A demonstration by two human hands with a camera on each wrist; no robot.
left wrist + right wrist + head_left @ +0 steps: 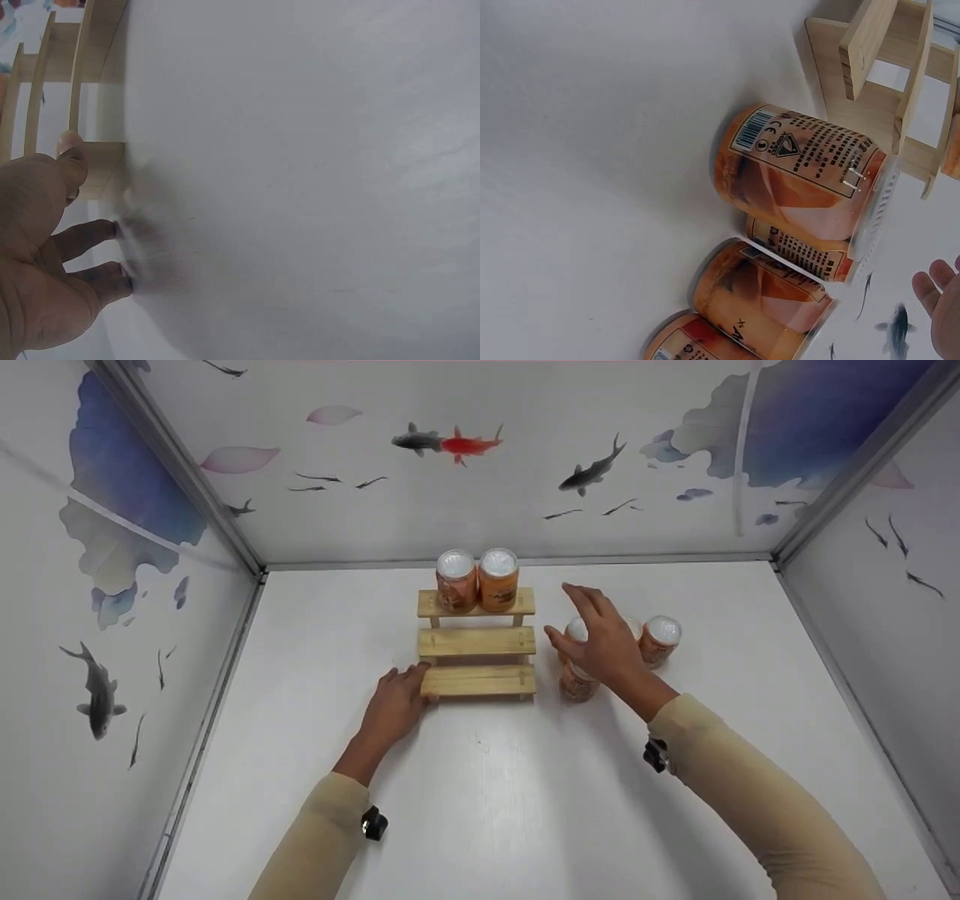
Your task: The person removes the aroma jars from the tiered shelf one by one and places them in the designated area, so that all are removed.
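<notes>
Head view: right hand (600, 643) spread wide, holding nothing, over the cans (660, 649) just right of the rack (477, 642). Left hand (394, 703) touches its bottom step (478, 681), can't tell if pinching; I'd brace lightly, grip cans round their sides.

Black-lettered orange cans (795, 180), pale yellow rack (478, 642), white table (480, 795)

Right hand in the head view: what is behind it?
Behind the right hand, three orange-labelled cans show only in part; the hand covers the rest of them. A fourth can shows to the right. Anything fully hidden there cannot be seen.
</notes>
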